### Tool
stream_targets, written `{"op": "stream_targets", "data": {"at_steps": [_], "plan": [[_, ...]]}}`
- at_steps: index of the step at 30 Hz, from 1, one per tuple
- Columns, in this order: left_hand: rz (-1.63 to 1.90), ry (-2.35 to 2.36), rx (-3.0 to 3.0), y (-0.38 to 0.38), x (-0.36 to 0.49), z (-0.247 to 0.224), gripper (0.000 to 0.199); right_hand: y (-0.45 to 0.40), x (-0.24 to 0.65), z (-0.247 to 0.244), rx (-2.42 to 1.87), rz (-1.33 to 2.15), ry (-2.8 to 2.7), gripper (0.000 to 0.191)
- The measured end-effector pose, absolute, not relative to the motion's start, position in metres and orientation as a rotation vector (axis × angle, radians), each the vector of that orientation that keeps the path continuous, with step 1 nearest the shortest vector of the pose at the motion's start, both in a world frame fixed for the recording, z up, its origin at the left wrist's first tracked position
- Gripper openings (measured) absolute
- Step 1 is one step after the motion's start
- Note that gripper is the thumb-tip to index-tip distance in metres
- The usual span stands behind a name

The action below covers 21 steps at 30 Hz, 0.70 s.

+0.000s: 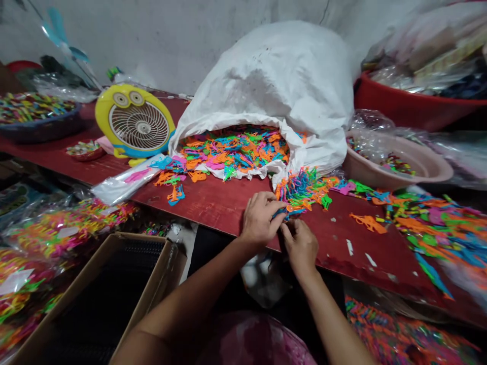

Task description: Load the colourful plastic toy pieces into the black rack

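Observation:
Both of my hands are together at the front edge of the red table [213, 203], by a heap of small bright plastic toy guns [304, 187]. My left hand [262, 215] comes in over the edge, its thumb and fingers closed around a blue plastic piece [280, 213] at the heap's near side. Close beside it, my right hand [301, 246] has curled fingers, with the thumb toward the same spot. Whatever lies between its fingertips is hidden. Behind the heap, a large white sack [281, 76] lies with its mouth open, showing many more toy guns [236, 152].
A yellow fan [106, 119] and a clear plastic bag [117, 185] are left of the sack. To the right are a pink basin [433, 165], a red tub [411, 104] and scattered pieces [437, 228]. An open cardboard box [142, 299] stands below, left of my arms.

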<state>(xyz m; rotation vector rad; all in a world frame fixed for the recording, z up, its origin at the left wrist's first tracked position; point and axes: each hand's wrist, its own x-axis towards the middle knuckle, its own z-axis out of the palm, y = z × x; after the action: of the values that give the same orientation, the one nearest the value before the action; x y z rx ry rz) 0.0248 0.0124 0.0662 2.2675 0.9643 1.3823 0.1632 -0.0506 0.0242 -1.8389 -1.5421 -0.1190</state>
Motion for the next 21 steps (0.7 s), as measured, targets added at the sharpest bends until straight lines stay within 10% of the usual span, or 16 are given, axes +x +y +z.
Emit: {"op": "stream_targets", "data": {"at_steps": [21], "plan": [[1.265,0.695,2.534,0.025,0.027,0.076,0.022,-0.041,0.163,0.035,-2.123,-0.034,-1.558,0.022]]}}
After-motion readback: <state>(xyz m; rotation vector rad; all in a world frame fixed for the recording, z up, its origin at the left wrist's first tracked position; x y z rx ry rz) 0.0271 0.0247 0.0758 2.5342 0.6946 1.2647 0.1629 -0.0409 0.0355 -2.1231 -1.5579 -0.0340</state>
